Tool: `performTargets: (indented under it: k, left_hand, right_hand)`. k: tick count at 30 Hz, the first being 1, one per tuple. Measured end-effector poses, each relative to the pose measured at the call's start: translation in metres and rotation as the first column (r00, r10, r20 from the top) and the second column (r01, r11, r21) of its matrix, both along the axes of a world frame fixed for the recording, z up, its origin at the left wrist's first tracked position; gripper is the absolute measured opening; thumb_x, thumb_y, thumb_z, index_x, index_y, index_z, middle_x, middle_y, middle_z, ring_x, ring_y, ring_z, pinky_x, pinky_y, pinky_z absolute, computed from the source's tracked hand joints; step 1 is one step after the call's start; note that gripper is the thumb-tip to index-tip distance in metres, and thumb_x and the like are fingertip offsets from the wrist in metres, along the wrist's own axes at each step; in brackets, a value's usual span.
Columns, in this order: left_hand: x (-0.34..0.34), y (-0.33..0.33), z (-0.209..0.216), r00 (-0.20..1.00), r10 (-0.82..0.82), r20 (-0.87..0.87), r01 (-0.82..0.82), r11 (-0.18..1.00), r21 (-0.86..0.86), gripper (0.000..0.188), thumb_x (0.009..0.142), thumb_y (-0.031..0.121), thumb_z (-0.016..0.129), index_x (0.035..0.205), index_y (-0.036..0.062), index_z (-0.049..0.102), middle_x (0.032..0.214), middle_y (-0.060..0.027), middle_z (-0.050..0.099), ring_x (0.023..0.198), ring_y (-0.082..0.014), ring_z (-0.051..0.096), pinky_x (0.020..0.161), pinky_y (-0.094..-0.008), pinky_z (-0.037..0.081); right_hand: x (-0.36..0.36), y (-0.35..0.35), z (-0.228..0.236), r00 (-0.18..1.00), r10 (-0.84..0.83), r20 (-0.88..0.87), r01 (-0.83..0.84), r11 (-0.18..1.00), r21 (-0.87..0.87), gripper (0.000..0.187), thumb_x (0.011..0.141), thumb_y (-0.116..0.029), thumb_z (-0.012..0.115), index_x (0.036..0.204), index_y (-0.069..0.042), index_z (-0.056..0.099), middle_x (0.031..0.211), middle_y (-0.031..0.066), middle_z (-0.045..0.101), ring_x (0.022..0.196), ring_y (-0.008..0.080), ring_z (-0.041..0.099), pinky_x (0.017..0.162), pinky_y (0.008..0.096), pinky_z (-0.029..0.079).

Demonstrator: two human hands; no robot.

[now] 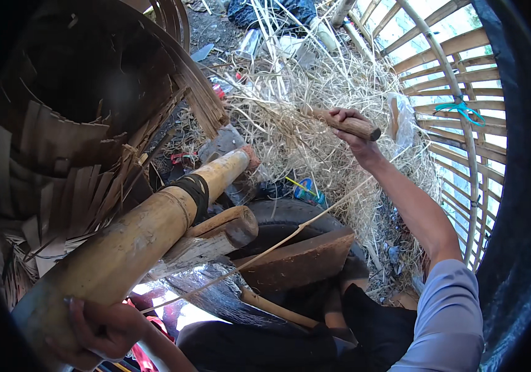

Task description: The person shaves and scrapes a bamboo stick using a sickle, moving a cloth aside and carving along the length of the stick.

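At the lower left, my left hand is closed with bent fingers against a thick bamboo pole. A long thin stick runs out from beside this hand toward my right forearm; the fingers partly hide how it is gripped. My right hand is wrapped round a thick wooden handle, held out over a heap of pale shavings. Whatever is fixed to the handle's far end does not show clearly. Dark binding circles the pole near its upper end.
A large worn basket of split strips fills the left side. Slatted bamboo lattice with a blue-green tie curves along the right. Below the pole lie a cut log, a brown wooden block and a dark tyre.
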State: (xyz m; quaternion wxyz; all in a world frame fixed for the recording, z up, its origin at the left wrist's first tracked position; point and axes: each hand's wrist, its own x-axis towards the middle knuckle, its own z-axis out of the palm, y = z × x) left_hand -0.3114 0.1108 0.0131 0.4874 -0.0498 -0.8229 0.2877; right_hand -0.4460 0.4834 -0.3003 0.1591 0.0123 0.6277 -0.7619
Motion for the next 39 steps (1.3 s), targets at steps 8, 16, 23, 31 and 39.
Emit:
performTargets:
  k: [8, 16, 23, 31, 39]
  left_hand:
    - [0.006, 0.022, 0.001, 0.994, 0.039, 0.105, -0.053, 0.989, 0.135, 0.010, 0.080, 0.013, 0.070, 0.090, 0.0125, 0.067, 0.119, -0.0193, 0.050, 0.130, -0.0319, 0.034, 0.110, -0.0549, 0.008]
    - [-0.026, 0.149, -0.040, 0.405, -0.724, 0.558, 0.018, 0.616, 0.787, 0.018, 0.077, 0.008, 0.065, 0.094, 0.0094, 0.061, 0.101, -0.0102, 0.059, 0.100, -0.0298, 0.060, 0.097, -0.0509, 0.037]
    - [-0.145, 0.127, -0.285, 0.459, -0.577, 0.675, -0.848, -0.057, 0.527, 0.053, 0.088, 0.044, 0.056, 0.116, -0.0002, 0.054, 0.097, -0.0149, 0.065, 0.078, -0.0230, 0.064, 0.068, -0.0345, 0.049]
    - [-0.149, 0.207, -0.270, 0.524, -0.785, 0.331, -0.849, -0.451, 0.274, 0.029, 0.095, 0.037, 0.047, 0.089, 0.0113, 0.058, 0.074, 0.0020, 0.055, 0.063, -0.0093, 0.052, 0.060, -0.0272, 0.045]
    - [-0.148, 0.178, -0.230, 0.486, -0.742, 0.462, -0.868, -0.349, 0.353, 0.027, 0.091, 0.026, 0.053, 0.070, 0.0099, 0.055, 0.052, 0.0028, 0.042, 0.040, -0.0073, 0.036, 0.036, -0.0257, 0.027]
  right_hand:
    - [0.010, 0.016, 0.047, 0.992, -0.061, -0.111, 0.057, 0.998, -0.042, 0.028, 0.075, 0.010, 0.063, 0.092, -0.010, 0.054, 0.113, 0.0070, 0.056, 0.115, 0.0185, 0.049, 0.100, 0.0328, 0.040]
    - [0.021, 0.027, 0.052, 0.989, -0.085, -0.123, 0.080, 0.996, -0.044, 0.032, 0.074, 0.014, 0.061, 0.092, -0.011, 0.053, 0.114, 0.0066, 0.054, 0.115, 0.0194, 0.050, 0.098, 0.0321, 0.044]
    - [0.020, 0.003, 0.069, 0.988, -0.114, -0.100, 0.099, 0.985, -0.141, 0.029, 0.077, 0.013, 0.060, 0.093, -0.010, 0.052, 0.117, 0.0070, 0.054, 0.113, 0.0189, 0.051, 0.096, 0.0313, 0.046]
    - [0.032, 0.023, 0.065, 0.975, -0.222, -0.025, 0.216, 0.965, -0.150, 0.029, 0.078, 0.013, 0.059, 0.094, -0.010, 0.050, 0.117, 0.0078, 0.054, 0.114, 0.0187, 0.050, 0.096, 0.0314, 0.046]
    - [0.046, 0.049, 0.106, 0.945, -0.302, -0.123, 0.309, 0.951, 0.036, 0.029, 0.075, 0.016, 0.060, 0.091, -0.009, 0.055, 0.111, 0.0047, 0.059, 0.110, 0.0164, 0.053, 0.091, 0.0273, 0.049]
